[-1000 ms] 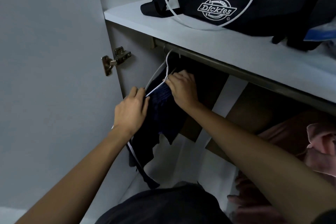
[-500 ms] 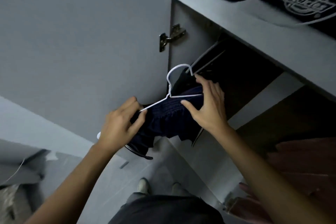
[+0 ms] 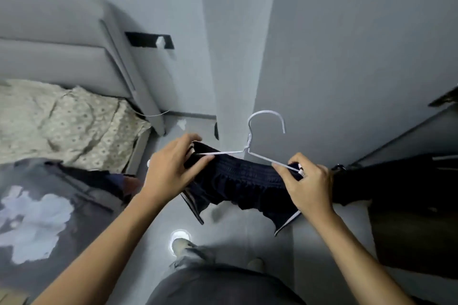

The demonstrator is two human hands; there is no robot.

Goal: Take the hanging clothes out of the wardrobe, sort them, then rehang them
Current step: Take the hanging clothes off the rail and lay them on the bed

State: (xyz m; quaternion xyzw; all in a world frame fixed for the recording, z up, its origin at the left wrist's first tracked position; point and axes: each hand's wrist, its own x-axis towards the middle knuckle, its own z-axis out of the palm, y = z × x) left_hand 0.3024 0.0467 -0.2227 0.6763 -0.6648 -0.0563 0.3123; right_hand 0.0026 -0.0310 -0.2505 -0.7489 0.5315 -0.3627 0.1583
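Note:
A dark navy garment (image 3: pixel 241 182) with white edge stripes hangs over a white wire hanger (image 3: pixel 250 146), held out in front of me above the floor. My left hand (image 3: pixel 172 168) grips the garment's left end together with the hanger's left arm. My right hand (image 3: pixel 307 183) pinches the hanger's right tip and the cloth beneath it. The hook points up, free of any rail. The wardrobe's open side (image 3: pixel 409 156) shows dark at the right edge, with dark clothes inside.
A bed (image 3: pixel 62 116) with a patterned sheet and grey headboard lies at the left. A dark garment with a pale print (image 3: pixel 37 225) is spread on its near part. The grey wardrobe door (image 3: pixel 347 57) stands ahead. My feet show on the grey floor below.
The hanger with the navy garment has come off the rail and out of the wardrobe. I have turned left toward the bed, and both hands now hold the hanger's ends.

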